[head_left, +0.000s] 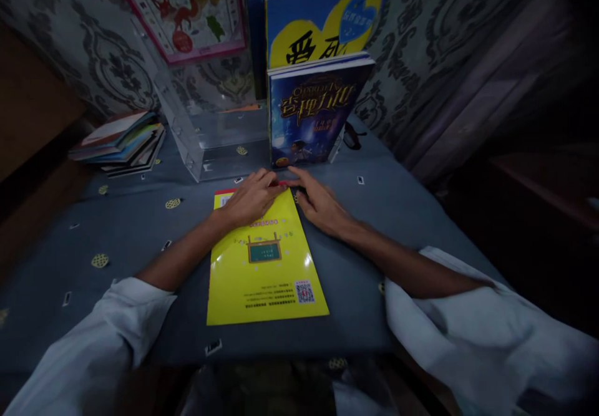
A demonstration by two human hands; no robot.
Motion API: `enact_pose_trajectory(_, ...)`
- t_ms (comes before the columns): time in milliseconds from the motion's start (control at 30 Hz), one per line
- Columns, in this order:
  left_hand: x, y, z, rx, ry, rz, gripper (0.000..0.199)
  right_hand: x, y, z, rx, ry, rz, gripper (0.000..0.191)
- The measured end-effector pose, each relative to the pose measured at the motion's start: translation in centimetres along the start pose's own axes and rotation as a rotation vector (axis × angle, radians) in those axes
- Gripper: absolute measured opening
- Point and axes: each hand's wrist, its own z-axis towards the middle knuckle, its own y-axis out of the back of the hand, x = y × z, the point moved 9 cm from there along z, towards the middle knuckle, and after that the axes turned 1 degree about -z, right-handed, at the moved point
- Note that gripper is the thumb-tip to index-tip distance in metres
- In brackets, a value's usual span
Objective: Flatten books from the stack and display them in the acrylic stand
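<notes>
A thin yellow book (pixel 262 285) lies flat on the table, its cover printed with a small green chalkboard and a QR code, its text upside down to me. Across its far edge rests my left hand (pixel 253 198), palm down, fingers lying over the cover near the red strip. My right hand (pixel 322 204) is at the far right corner, its index finger stretched toward that corner and the thumb apart. The two hands' fingertips nearly meet there. Part of the far edge is hidden under the left hand.
Beyond the book, a clear acrylic rack (pixel 187 148) holds a dark blue book (pixel 313 116), a blue-and-yellow book (pixel 322 23) and a pink-edged picture book (pixel 187 10). A stack of books (pixel 119 141) lies at left. Dark sunglasses (pixel 353 135) sit behind the rack's right side.
</notes>
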Motion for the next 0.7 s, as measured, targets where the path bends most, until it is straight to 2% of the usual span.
enact_pose_trajectory(133,-0.7,0.1,-0.4,-0.014,0.007,-0.028,0.036,-0.3,-0.4,0.3,0.038,-0.013,-0.087,0.050)
enact_pose_trajectory(267,-2.9,0.4,-1.8,0.002,-0.048,-0.094,0.038,0.0,-0.8,0.5,0.060,-0.027,-0.176,0.042)
enact_pose_trajectory(367,-5.8,1.0,-3.6,0.025,-0.103,-0.149,0.038,0.5,-0.9,0.5,0.083,-0.030,-0.263,0.039)
enact_pose_trajectory(567,-13.3,2.7,-8.2,0.063,-0.259,-0.207,0.034,1.6,-1.1,0.2,0.120,-0.017,-0.366,0.044)
enact_pose_trajectory(633,-14.9,3.2,-9.4,0.057,-0.276,-0.228,0.036,1.8,-1.1,0.2,0.127,-0.012,-0.374,0.045)
enact_pose_trajectory(700,-15.6,3.6,-10.0,0.048,-0.258,-0.245,0.039,1.9,-1.1,0.2,0.131,-0.008,-0.373,0.046)
